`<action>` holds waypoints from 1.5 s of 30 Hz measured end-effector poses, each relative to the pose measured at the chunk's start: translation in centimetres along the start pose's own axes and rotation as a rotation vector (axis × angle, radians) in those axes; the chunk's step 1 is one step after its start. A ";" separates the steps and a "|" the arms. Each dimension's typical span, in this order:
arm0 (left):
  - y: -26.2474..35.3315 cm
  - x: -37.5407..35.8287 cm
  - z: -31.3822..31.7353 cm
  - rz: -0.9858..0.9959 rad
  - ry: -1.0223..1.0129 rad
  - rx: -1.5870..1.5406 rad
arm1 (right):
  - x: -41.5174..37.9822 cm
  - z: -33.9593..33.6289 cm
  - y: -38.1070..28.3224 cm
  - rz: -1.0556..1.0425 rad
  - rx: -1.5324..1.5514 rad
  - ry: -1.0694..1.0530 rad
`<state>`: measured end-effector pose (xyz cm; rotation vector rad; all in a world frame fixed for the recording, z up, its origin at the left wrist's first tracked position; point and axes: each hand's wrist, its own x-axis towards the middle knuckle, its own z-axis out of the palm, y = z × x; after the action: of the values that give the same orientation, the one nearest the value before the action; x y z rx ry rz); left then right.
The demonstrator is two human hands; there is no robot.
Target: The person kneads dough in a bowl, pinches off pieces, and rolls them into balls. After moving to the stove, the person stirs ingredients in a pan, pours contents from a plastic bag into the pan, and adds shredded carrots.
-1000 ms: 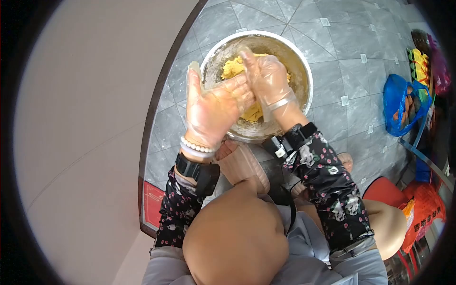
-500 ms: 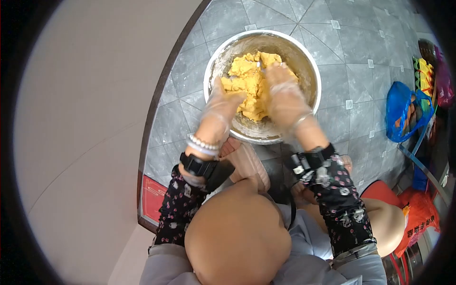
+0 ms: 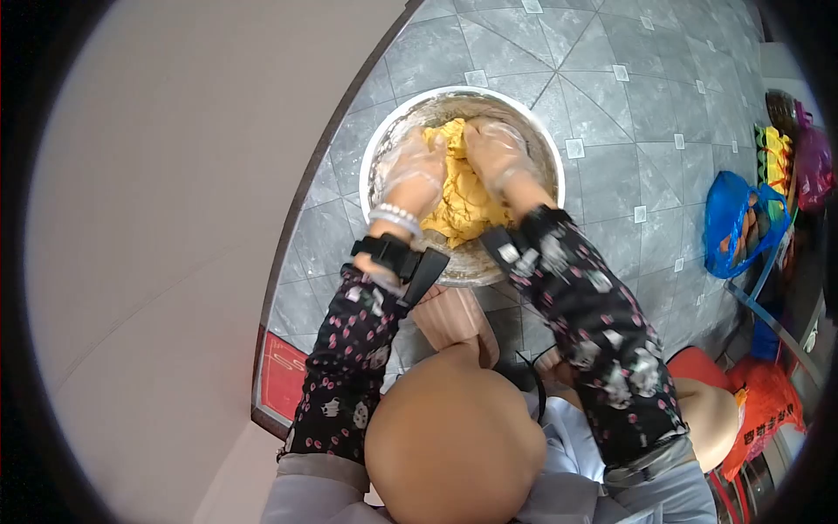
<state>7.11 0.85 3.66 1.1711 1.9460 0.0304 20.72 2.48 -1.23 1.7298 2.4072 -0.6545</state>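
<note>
A lump of crumbly yellow dough (image 3: 458,205) lies in a round metal basin (image 3: 559,175) on the floor. Thin clear plastic gloves cover both hands. My left hand (image 3: 415,168) grips the dough's left upper side, its fingers curled and partly blurred. At the upper right, my right hand (image 3: 497,153) has its fingers bent over the dough, the fingertips sunk out of sight. Dough residue smears the basin's inner wall. Each wrist wears a black strap, and the left one also has a beaded bracelet (image 3: 394,217).
Grey tiles (image 3: 611,113) surround the basin. A pale wall or panel with a dark edge (image 3: 301,179) runs along the left. To the right are a blue plastic bag (image 3: 724,223), a purple bag (image 3: 813,170) and a red bag (image 3: 761,410). My knee and a pink slipper (image 3: 449,319) are below the basin.
Both hands have moved toward the far side of the basin and closed in on the dough, the right one shifting left. The dough looks more gathered. The camera view has shifted slightly.
</note>
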 end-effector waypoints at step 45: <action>-9.6 -1.9 -2.8 0.096 -0.061 -0.441 | 0.7 -3.2 -2.5 -0.031 -0.043 -0.168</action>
<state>-1.23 -4.84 2.74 0.9537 1.7128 0.4469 18.70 3.73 2.17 1.5572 2.3213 -0.7158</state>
